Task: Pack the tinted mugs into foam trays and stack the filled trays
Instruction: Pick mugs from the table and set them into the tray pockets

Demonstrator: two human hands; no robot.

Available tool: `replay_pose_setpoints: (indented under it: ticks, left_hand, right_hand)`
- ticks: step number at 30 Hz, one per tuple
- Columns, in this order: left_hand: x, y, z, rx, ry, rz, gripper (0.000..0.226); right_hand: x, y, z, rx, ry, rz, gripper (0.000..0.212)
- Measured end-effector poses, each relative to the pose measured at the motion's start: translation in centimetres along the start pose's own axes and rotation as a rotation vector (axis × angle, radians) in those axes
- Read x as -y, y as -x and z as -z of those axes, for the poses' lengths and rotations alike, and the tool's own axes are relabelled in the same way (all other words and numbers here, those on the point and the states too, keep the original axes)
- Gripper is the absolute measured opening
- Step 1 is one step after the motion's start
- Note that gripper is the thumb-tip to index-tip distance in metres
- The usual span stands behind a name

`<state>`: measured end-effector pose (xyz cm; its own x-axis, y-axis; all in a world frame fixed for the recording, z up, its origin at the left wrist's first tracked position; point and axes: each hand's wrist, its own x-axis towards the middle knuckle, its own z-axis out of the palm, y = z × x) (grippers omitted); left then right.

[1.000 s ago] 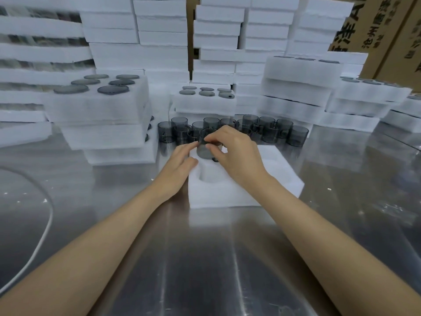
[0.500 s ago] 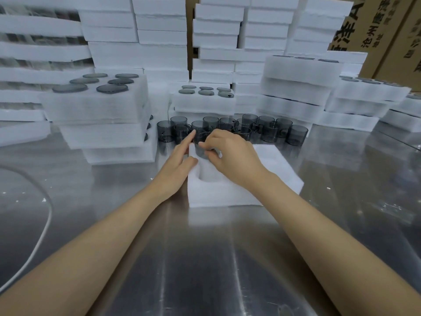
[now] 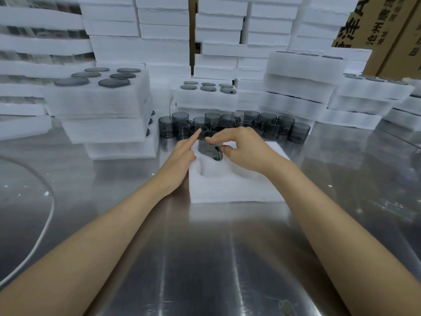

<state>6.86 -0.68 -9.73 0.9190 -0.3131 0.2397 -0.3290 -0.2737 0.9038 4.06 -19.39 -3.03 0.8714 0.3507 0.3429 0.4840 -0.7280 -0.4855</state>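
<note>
Mugs [image 3: 114, 82] already packed show as 6 dark discs flush with the top of the left stack [image 3: 102, 131]. I judge they are sunk that deep so the next tray can lie flat on them. The stack stands at the back left of the bench [image 3: 205, 258], out of the way of the arms but within reach.

Toward the middle, the left hand [image 3: 182, 158] holds nothing. Its heel rests at the left edge of the foam tray [image 3: 237, 190], and its straight forefinger reaches to the rim of the mug [image 3: 208, 147] being packed. That reads as steadying the tray and guiding the glass at once.

This mug hangs tilted over the far left corner of the tray, handle toward the camera. It is probably turned that way so the handle meets the notch in its pocket, though I cannot tell how far in it is. An empty pocket [image 3: 210, 172] gapes just in front of it.

The right hand [image 3: 243, 151] pinches the mug, fingertips on the rim and thumb by the handle, a light hold suited to thin glass.

Behind both hands the loose mugs [image 3: 272, 128] crowd together just beyond the tray, near enough for the next pick.

Further right stand more white stacks [image 3: 300, 87], and cardboard cartons [image 3: 373, 26] fill the corner.
</note>
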Motion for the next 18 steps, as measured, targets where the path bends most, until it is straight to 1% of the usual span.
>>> replay_pose_setpoints:
  ticks: [2,4,7,9,11,13,16,18]
  left_hand:
    - [0.08,-0.2,0.01,0.002,0.005,0.002,0.074]
    - [0.12,-0.33,0.07,0.007,0.017,0.003,0.076]
    - [0.27,-0.31,0.1,0.006,0.035,-0.028,0.073]
    - [0.42,-0.23,0.14,-0.013,0.056,-0.037,0.068]
    - [0.5,0.07,0.1,-0.012,0.015,-0.079,0.064]
    - [0.54,0.24,0.0,-0.008,-0.043,-0.125,0.061]
    - [0.76,0.11,-0.07,-0.067,-0.074,-0.121,0.051]
    - [0.8,-0.01,-0.11,-0.096,-0.093,-0.124,0.048]
  right_hand:
    - [-0.23,0.07,-0.33,0.012,-0.02,-0.002,0.038]
    - [-0.55,0.08,-0.62,0.019,-0.012,0.003,0.041]
    - [-0.79,0.29,-0.91,-0.005,0.047,0.028,0.044]
    - [-0.77,0.52,-1.06,0.008,0.083,0.071,0.046]
    - [-0.76,0.6,-0.99,0.05,0.078,0.074,0.047]
    - [-0.78,0.52,-0.76,0.12,0.121,0.041,0.049]
    - [-0.56,0.74,-0.76,0.264,0.228,0.0,0.057]
    - [-0.48,0.93,-0.88,0.32,0.253,-0.015,0.059]
